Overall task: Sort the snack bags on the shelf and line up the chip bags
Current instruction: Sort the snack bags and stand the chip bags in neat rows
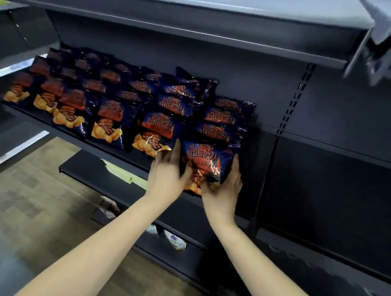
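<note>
Two hands on one chip bag (206,160), at the near edge of the shelf (107,148), right end of the row, in front of three like bags (221,124) stacked toward the back. Probably mid-placement: seating it as the front of the rightmost column.

To do it well:
- Keep upright, label out, bottom seam on the shelf, not hanging over the lip.
- Square the left edge against the next bag (153,136), no overlap.
- Match the front line of the columns further left.
- Light pressure only; looks air-filled, likely to crush or slide.
- Release one side at a time, watch for tipping forward.

Grip:
- Left hand (166,177): partly closed on the bag's left side, fingers up along the edge, thumb across the lower front.
- Right hand (224,187): mirrored on the right side, fingers nearly straight up the edge, thumb under the bottom corner.
- Nothing else held.
- Contact behind the bag hidden, some blur.
</note>
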`<control>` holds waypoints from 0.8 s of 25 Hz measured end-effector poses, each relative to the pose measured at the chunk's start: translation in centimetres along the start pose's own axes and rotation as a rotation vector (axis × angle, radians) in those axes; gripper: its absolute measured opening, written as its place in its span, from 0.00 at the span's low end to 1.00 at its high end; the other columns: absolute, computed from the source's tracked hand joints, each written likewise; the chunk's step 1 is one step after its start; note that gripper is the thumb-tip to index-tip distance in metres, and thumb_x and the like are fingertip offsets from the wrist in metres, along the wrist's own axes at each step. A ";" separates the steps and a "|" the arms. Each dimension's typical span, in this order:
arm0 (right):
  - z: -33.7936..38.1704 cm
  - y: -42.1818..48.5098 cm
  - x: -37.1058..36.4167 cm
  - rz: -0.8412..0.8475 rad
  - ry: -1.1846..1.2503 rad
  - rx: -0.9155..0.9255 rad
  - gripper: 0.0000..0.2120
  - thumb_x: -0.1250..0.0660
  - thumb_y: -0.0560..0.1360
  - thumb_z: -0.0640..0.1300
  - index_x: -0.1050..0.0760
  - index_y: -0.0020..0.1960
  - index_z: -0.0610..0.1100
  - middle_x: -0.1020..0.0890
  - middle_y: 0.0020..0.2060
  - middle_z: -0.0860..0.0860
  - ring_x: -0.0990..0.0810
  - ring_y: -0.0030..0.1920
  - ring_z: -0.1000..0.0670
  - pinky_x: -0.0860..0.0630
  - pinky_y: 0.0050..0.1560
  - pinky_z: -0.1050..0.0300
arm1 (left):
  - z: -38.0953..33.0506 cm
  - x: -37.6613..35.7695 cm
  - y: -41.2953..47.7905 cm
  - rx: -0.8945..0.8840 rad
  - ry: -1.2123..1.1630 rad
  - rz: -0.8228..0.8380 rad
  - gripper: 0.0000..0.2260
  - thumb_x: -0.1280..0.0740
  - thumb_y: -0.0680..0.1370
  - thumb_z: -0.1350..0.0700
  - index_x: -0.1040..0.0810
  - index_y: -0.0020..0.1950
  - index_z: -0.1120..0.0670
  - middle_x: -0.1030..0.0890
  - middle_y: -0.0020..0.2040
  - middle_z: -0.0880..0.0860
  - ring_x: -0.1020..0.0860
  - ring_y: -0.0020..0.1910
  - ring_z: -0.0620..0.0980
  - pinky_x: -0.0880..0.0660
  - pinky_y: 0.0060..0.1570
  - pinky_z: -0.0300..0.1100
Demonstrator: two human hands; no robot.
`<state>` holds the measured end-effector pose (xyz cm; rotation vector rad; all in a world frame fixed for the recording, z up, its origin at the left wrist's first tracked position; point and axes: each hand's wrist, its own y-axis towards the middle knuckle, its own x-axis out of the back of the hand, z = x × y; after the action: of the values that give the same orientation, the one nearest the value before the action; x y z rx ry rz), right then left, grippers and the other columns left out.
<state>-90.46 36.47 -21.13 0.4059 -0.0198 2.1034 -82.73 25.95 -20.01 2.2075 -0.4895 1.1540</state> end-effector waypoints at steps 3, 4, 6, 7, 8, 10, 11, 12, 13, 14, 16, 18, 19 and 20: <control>0.2 0.3 -0.8 -0.012 0.056 0.020 0.42 0.32 0.73 0.37 0.55 0.75 0.55 0.43 0.73 0.55 0.47 0.74 0.53 0.43 0.74 0.46 | 0.8 -0.7 0.6 -0.112 0.008 -0.037 0.32 0.52 0.75 0.43 0.47 0.76 0.57 0.26 0.65 0.59 0.39 0.71 0.60 0.42 0.68 0.55; 0.2 0.4 -1.2 -0.019 0.069 0.011 0.42 0.33 0.73 0.35 0.55 0.76 0.55 0.45 0.73 0.58 0.48 0.75 0.54 0.43 0.74 0.47 | 1.0 -0.8 0.9 -0.157 -0.005 -0.033 0.31 0.52 0.76 0.45 0.47 0.76 0.58 0.28 0.68 0.59 0.42 0.73 0.59 0.46 0.71 0.54; 0.3 0.4 -2.0 -0.023 0.084 -0.026 0.42 0.35 0.74 0.35 0.57 0.77 0.52 0.50 0.75 0.57 0.51 0.75 0.56 0.44 0.75 0.48 | 1.3 -1.0 1.9 -0.229 0.006 -0.002 0.30 0.55 0.77 0.46 0.49 0.76 0.59 0.35 0.73 0.58 0.47 0.75 0.56 0.55 0.74 0.50; 0.4 0.5 -2.4 -0.029 0.075 -0.046 0.42 0.35 0.75 0.35 0.59 0.77 0.51 0.52 0.76 0.55 0.52 0.75 0.57 0.45 0.75 0.49 | 1.6 -1.0 2.4 -0.267 0.038 0.021 0.30 0.56 0.77 0.47 0.51 0.76 0.60 0.39 0.75 0.57 0.50 0.76 0.54 0.59 0.73 0.49; 0.4 0.5 -2.7 -0.029 0.060 -0.062 0.43 0.34 0.75 0.36 0.60 0.77 0.50 0.54 0.76 0.54 0.54 0.75 0.58 0.47 0.75 0.52 | 2.0 -1.2 2.8 -0.308 0.078 0.031 0.29 0.56 0.77 0.47 0.52 0.76 0.60 0.41 0.76 0.56 0.52 0.76 0.53 0.61 0.73 0.47; 0.5 0.8 -3.1 -0.017 0.026 -0.087 0.46 0.32 0.74 0.38 0.63 0.76 0.50 0.57 0.76 0.54 0.56 0.72 0.62 0.49 0.72 0.61 | 2.9 -1.8 3.4 -0.371 0.146 0.037 0.29 0.56 0.79 0.47 0.55 0.76 0.60 0.44 0.76 0.56 0.54 0.75 0.52 0.62 0.73 0.48; 0.6 0.9 -3.2 -0.012 0.011 -0.091 0.49 0.30 0.73 0.39 0.64 0.76 0.51 0.58 0.76 0.55 0.56 0.70 0.64 0.50 0.71 0.63 | 3.3 -2.0 3.6 -0.385 0.164 0.040 0.28 0.55 0.79 0.46 0.56 0.75 0.60 0.45 0.76 0.56 0.53 0.75 0.53 0.61 0.73 0.50; 0.5 1.1 -3.4 -0.019 -0.007 -0.088 0.51 0.28 0.71 0.41 0.64 0.76 0.52 0.58 0.76 0.55 0.56 0.69 0.64 0.50 0.71 0.61 | 3.6 -2.3 3.8 -0.395 0.172 0.040 0.28 0.55 0.80 0.46 0.56 0.75 0.60 0.45 0.76 0.57 0.52 0.75 0.54 0.58 0.73 0.52; 0.4 1.2 -3.5 -0.030 -0.027 -0.082 0.52 0.27 0.71 0.43 0.65 0.75 0.54 0.57 0.76 0.55 0.55 0.70 0.62 0.49 0.72 0.58 | 3.8 -2.6 3.8 -0.402 0.170 0.041 0.28 0.55 0.80 0.46 0.55 0.75 0.60 0.44 0.76 0.58 0.50 0.75 0.56 0.56 0.72 0.52; 0.4 1.3 -3.6 -0.040 -0.044 -0.083 0.52 0.27 0.70 0.45 0.65 0.75 0.54 0.56 0.76 0.55 0.54 0.71 0.60 0.49 0.73 0.54 | 3.9 -2.9 3.9 -0.409 0.158 0.041 0.28 0.55 0.80 0.47 0.54 0.75 0.61 0.43 0.76 0.59 0.49 0.75 0.56 0.55 0.72 0.53; 0.3 1.9 -3.7 -0.053 -0.086 -0.088 0.51 0.28 0.71 0.46 0.65 0.76 0.53 0.55 0.76 0.54 0.53 0.74 0.55 0.48 0.74 0.49 | 4.0 -3.3 4.5 -0.432 0.126 0.052 0.27 0.58 0.81 0.46 0.52 0.75 0.62 0.42 0.75 0.60 0.48 0.75 0.57 0.55 0.72 0.52; 0.3 2.6 -3.4 -0.073 -0.123 -0.083 0.50 0.29 0.71 0.44 0.64 0.76 0.52 0.55 0.76 0.53 0.53 0.75 0.52 0.47 0.75 0.46 | 3.9 -3.7 5.0 -0.451 0.103 0.056 0.28 0.60 0.81 0.45 0.52 0.75 0.62 0.42 0.75 0.60 0.48 0.75 0.57 0.56 0.73 0.50; 0.3 3.0 -3.3 -0.093 -0.126 -0.077 0.49 0.29 0.72 0.43 0.63 0.76 0.51 0.55 0.76 0.52 0.51 0.75 0.52 0.45 0.74 0.46 | 3.8 -3.8 5.2 -0.454 0.095 0.054 0.28 0.60 0.81 0.44 0.52 0.75 0.62 0.43 0.75 0.60 0.48 0.75 0.57 0.57 0.73 0.50; 0.2 3.1 -3.4 -0.123 -0.130 -0.066 0.47 0.31 0.73 0.41 0.62 0.77 0.51 0.54 0.76 0.52 0.48 0.75 0.51 0.42 0.74 0.47 | 3.7 -4.0 5.3 -0.451 0.088 0.054 0.29 0.60 0.81 0.44 0.53 0.75 0.62 0.44 0.75 0.60 0.50 0.75 0.57 0.59 0.73 0.49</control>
<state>-91.32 31.99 -21.49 0.4907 -0.1369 1.9469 -85.68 19.66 -23.20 1.7584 -0.6994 1.0429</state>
